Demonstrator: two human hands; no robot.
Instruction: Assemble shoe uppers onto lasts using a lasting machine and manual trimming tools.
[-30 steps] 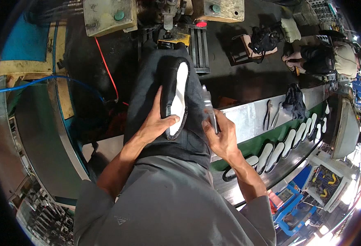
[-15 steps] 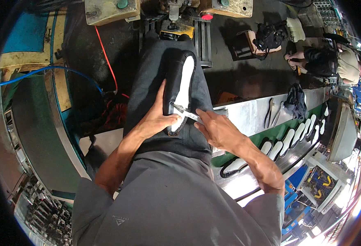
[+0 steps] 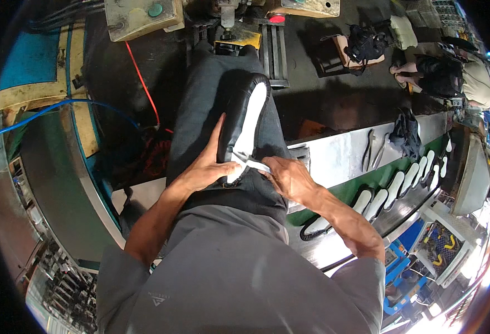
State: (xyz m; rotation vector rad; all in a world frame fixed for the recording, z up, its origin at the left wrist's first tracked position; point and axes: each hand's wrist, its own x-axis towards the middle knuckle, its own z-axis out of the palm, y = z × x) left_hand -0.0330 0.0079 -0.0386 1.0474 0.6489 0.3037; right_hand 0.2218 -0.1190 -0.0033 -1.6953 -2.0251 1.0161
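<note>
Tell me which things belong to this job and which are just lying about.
Job:
white-soled black shoe, left hand;
metal tool, right hand;
probably the similar shoes.

Lying about, apparently:
two plier-like tools;
black cloth bundle;
black bag.

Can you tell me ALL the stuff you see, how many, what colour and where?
Shoe: one, black with white bottom, centre
Metal tool: one, silver, at the shoe's near end
Bench: one, silver and green, right
More shoes: several, black and white, on the bench
Pliers-like tools: two, dark and silvery, on the bench
Cloth bundle: one, black, on the bench
Bag: one, black, upper right
Machine boxes: two, dirty cream, top
Hose: one, blue, left
Cord: one, red, upper left
Other person: one, beige and black clothes, upper right
Left hand: one, bare, holding the centre shoe
Right hand: one, bare, holding the metal tool
</note>
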